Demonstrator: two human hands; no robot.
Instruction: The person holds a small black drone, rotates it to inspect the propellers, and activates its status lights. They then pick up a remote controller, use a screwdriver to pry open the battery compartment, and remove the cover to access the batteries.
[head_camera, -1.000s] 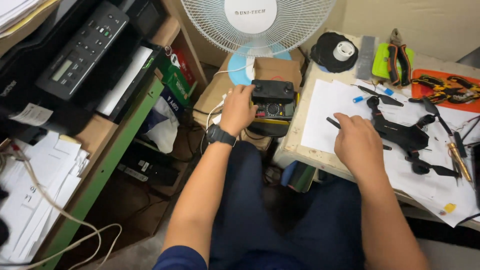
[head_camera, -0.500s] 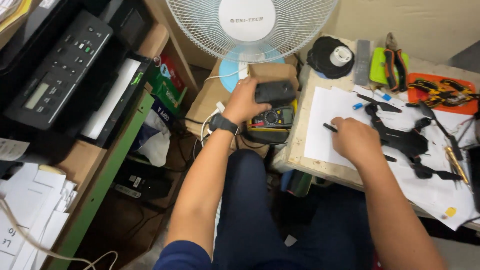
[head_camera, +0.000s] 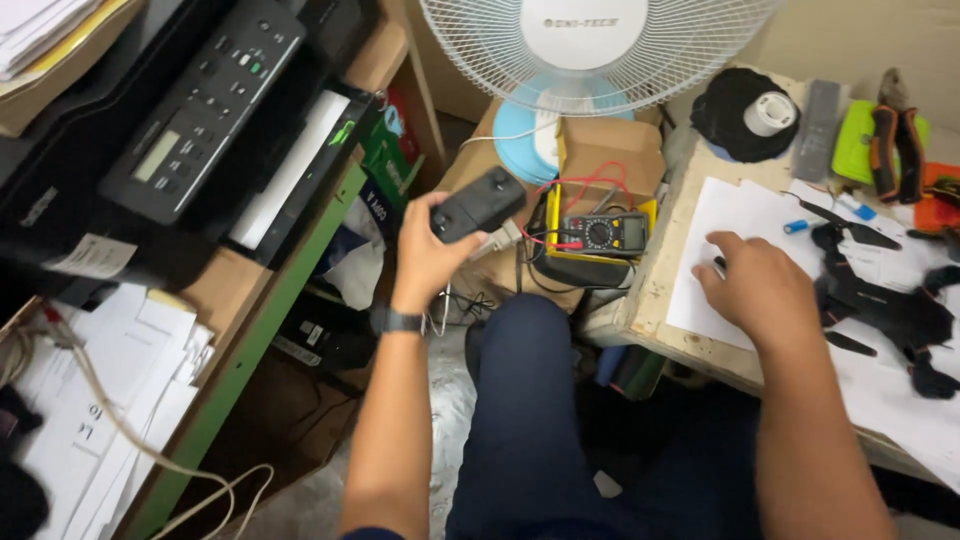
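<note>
My left hand (head_camera: 425, 255) is clenched around a black power adapter (head_camera: 478, 204), held up in the air just in front of the cardboard box (head_camera: 610, 150) and the white pedestal fan (head_camera: 590, 50). A grey plug hangs from the adapter's lower end. Just right of it sits a yellow-cased multimeter (head_camera: 598, 234) with red and black leads. My right hand (head_camera: 765, 290) rests flat and released on white paper (head_camera: 730, 225) at the table (head_camera: 660, 290) edge, touching the paper, next to a black drone (head_camera: 880, 300). A black printer (head_camera: 200, 110) stands on the left shelf.
</note>
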